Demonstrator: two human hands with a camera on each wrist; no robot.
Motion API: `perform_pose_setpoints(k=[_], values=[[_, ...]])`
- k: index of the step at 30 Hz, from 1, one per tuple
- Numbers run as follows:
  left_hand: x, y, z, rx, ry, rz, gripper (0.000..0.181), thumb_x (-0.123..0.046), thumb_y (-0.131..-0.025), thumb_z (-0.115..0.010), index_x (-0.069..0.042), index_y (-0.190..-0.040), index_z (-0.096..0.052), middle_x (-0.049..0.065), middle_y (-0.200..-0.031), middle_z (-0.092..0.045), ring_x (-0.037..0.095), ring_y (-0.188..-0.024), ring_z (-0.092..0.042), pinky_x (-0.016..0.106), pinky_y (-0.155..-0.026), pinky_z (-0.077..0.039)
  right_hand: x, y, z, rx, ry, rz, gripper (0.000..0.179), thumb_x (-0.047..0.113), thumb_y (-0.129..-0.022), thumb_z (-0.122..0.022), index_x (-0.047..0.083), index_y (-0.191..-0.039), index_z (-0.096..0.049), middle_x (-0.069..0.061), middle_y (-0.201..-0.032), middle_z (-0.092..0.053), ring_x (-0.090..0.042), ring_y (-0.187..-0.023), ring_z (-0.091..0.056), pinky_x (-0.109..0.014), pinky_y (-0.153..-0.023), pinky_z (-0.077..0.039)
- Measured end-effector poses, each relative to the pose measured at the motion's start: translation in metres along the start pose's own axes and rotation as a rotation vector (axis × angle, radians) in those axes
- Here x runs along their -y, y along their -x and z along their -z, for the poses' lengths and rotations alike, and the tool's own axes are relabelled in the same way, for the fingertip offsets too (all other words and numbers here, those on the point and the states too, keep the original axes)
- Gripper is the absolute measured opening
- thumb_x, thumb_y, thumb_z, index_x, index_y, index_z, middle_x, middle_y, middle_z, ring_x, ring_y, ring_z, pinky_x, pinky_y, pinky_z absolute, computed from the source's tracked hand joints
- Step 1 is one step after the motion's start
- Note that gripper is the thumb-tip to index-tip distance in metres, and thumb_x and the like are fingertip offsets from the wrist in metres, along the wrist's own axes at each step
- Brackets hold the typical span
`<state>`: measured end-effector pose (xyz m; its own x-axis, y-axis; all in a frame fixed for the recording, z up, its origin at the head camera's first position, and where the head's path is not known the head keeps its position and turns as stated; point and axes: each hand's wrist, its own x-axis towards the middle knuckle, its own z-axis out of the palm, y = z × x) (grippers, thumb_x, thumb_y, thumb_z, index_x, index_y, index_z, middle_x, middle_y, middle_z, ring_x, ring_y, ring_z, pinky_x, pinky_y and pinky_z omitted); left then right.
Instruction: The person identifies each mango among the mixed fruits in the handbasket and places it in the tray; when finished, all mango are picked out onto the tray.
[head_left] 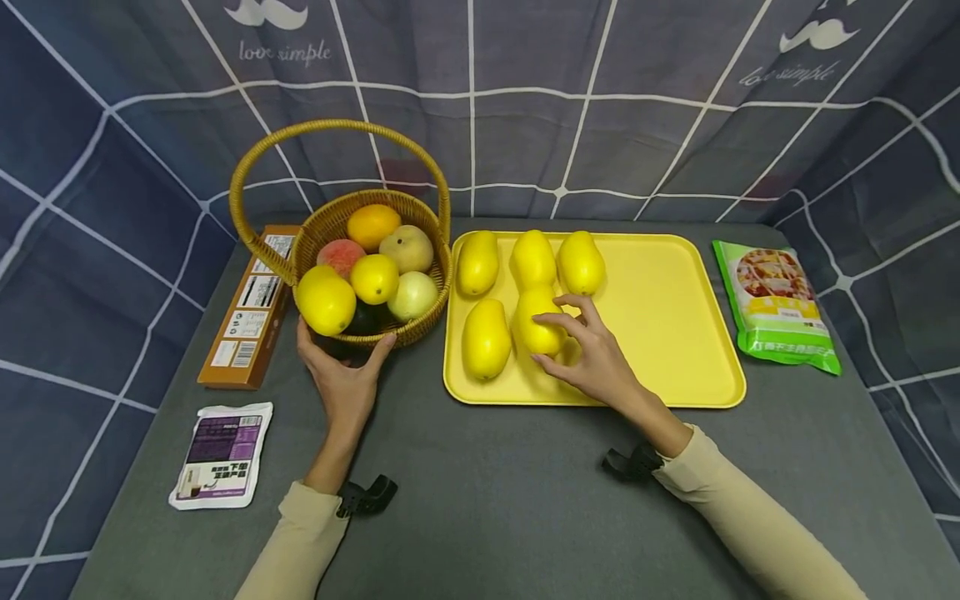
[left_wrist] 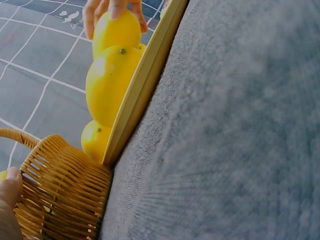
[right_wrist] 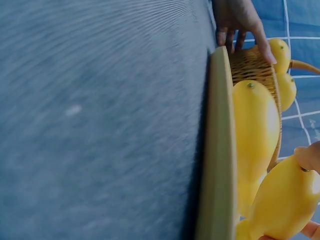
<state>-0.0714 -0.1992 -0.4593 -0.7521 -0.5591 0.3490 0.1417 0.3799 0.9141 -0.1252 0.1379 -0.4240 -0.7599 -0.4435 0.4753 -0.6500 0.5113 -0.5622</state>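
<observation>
My right hand [head_left: 596, 354] pinches a yellow mango [head_left: 538, 315] between thumb and fingers, in the front row on the yellow tray [head_left: 660, 325]. In the right wrist view that mango [right_wrist: 285, 200] sits tilted, fingertips at both its ends. Several more mangoes [head_left: 486, 340] lie beside and behind it on the tray. At the left, my left hand [head_left: 341, 383] holds the near side of a wicker basket [head_left: 408, 333], thumb at its rim. Heaped in the basket are a lemon [head_left: 375, 279], an orange-yellow fruit [head_left: 373, 227], a peach [head_left: 341, 257] and other fruit.
Left of the basket lies a brown box [head_left: 247, 329], with a white and purple pouch [head_left: 222, 457] nearer the front. A green food packet [head_left: 780, 304] lies right of the tray. Behind the grey table [head_left: 480, 500] hangs a checked curtain [head_left: 525, 142]. The basket's tall handle [head_left: 337, 125] arches upward.
</observation>
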Motion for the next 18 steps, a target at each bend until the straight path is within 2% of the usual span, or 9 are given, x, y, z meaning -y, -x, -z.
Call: perform_pose_setpoints(k=[2,10,15,18], values=[[0.0,0.0,0.0,-0.004,-0.004,0.007,0.115,-0.021,-0.07,-0.09,-0.021,-0.156,-0.013,-0.002,-0.159,-0.017,0.011,-0.145,-0.021,0.046,-0.119,-0.02,-0.003,0.002,-0.001,0.007,0.005,0.002,0.05,0.022,-0.073,-0.086,0.018,-0.119,-0.067,-0.014,-0.133,-0.047,-0.029,-0.103,-0.057,-0.041,-0.084,-0.049],[0.0,0.001,0.0,-0.002,-0.012,0.011,0.111,-0.026,-0.073,-0.088,-0.027,-0.155,-0.013,-0.007,-0.158,-0.017,0.009,-0.144,-0.021,0.044,-0.118,-0.023,-0.009,0.011,-0.005,0.065,0.032,0.004,0.051,0.021,-0.074,-0.084,0.021,-0.122,-0.065,-0.013,-0.134,-0.046,-0.024,-0.087,-0.055,-0.036,-0.073,-0.049],[0.0,0.001,0.0,-0.004,-0.021,0.001,0.111,-0.025,-0.073,-0.088,-0.025,-0.155,-0.013,-0.007,-0.158,-0.017,0.009,-0.144,-0.021,0.044,-0.119,-0.02,-0.008,0.013,-0.006,0.101,0.036,-0.009,0.055,0.024,-0.075,-0.083,0.021,-0.126,-0.063,-0.012,-0.134,-0.046,-0.025,-0.09,-0.055,-0.037,-0.077,-0.049],[0.001,0.001,0.0,-0.001,-0.022,0.0,0.111,-0.024,-0.073,-0.088,-0.024,-0.155,-0.013,-0.006,-0.158,-0.017,0.009,-0.144,-0.021,0.044,-0.119,-0.02,-0.007,0.013,-0.006,0.115,0.036,-0.021,0.063,0.026,-0.075,-0.084,0.017,-0.131,-0.058,-0.011,-0.134,-0.044,-0.025,-0.098,-0.056,-0.039,-0.083,-0.049]])
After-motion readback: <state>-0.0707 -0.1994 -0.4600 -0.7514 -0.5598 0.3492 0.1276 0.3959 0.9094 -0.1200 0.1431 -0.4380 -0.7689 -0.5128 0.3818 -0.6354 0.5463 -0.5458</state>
